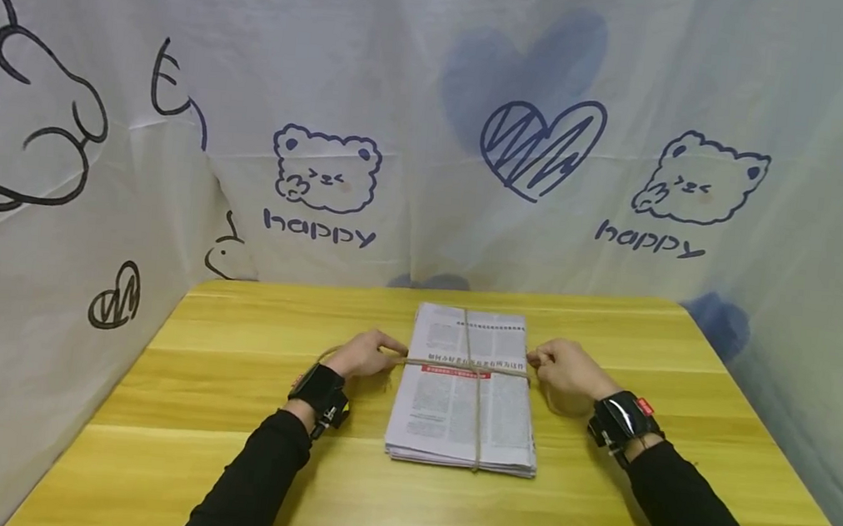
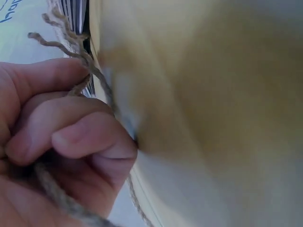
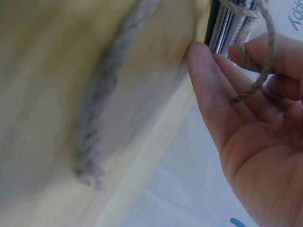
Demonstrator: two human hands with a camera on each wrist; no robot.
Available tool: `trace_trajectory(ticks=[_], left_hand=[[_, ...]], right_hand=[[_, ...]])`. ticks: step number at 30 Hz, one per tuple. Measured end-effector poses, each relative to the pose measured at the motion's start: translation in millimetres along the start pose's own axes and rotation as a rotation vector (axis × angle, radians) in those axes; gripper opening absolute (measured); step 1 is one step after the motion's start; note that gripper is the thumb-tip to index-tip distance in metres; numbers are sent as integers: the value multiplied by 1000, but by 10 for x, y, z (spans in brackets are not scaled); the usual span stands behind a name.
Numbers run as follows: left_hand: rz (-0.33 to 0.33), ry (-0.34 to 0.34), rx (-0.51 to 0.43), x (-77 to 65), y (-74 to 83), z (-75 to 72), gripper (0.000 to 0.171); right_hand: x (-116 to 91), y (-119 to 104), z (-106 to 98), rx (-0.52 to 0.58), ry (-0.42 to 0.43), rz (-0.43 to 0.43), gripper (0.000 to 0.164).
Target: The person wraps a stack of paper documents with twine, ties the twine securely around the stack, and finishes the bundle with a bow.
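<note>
A stack of folded newspapers (image 1: 430, 418) lies on the table, with brown twine (image 1: 478, 422) crossing it both ways. At the stack's left edge is my left hand (image 1: 364, 354), its fingers curled round the twine (image 2: 66, 203); frayed strands stick out past the fingertips. On the opposite side my right hand (image 1: 570, 372) pinches a loop of twine (image 3: 271, 42) close to the paper edges. One longer finger of that hand reaches to the foot of the stack. A loose twine end (image 3: 92, 137) hangs near the right wrist camera, blurred. Any knot is hard to make out.
The yellow wood-grain table (image 1: 183, 409) runs back to a pale cloth (image 1: 411, 212) printed with bears and hearts, which also hangs along both sides. Dark wrist cameras (image 1: 624, 423) sit on both wrists.
</note>
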State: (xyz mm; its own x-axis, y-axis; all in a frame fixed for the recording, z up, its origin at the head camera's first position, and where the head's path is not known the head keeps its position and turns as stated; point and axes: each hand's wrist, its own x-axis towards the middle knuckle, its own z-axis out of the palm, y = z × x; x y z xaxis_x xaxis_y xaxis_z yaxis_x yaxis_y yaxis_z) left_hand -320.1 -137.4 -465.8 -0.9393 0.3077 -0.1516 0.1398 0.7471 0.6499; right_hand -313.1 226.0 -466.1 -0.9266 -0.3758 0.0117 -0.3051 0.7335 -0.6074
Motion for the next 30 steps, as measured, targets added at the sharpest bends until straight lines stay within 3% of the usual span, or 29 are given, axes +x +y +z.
trace_trajectory(ticks=[4, 7, 11, 18, 24, 27, 30], left_hand=[[13, -35, 0, -91, -52, -13, 33], [0, -74, -55, -152, -77, -28, 33], [-6, -65, -85, -188, -117, -62, 23], [18, -39, -38, -253, -241, -156, 12], [35, 0, 19, -283, -190, -243, 10], [56, 23, 40, -274, -159, -255, 9], [83, 37, 80, -264, -154, -228, 7]], right_hand=[[81, -1, -8, -20, -8, -25, 37], [119, 22, -4, -17, 3, -48, 36], [116, 82, -34, -23, 56, -35, 38], [-16, 205, -195, -254, 199, 69, 31], [-95, 175, -289, -461, 275, 24, 13], [-84, 123, -249, -548, 310, 24, 17], [-53, 85, -176, -580, 358, 29, 7]])
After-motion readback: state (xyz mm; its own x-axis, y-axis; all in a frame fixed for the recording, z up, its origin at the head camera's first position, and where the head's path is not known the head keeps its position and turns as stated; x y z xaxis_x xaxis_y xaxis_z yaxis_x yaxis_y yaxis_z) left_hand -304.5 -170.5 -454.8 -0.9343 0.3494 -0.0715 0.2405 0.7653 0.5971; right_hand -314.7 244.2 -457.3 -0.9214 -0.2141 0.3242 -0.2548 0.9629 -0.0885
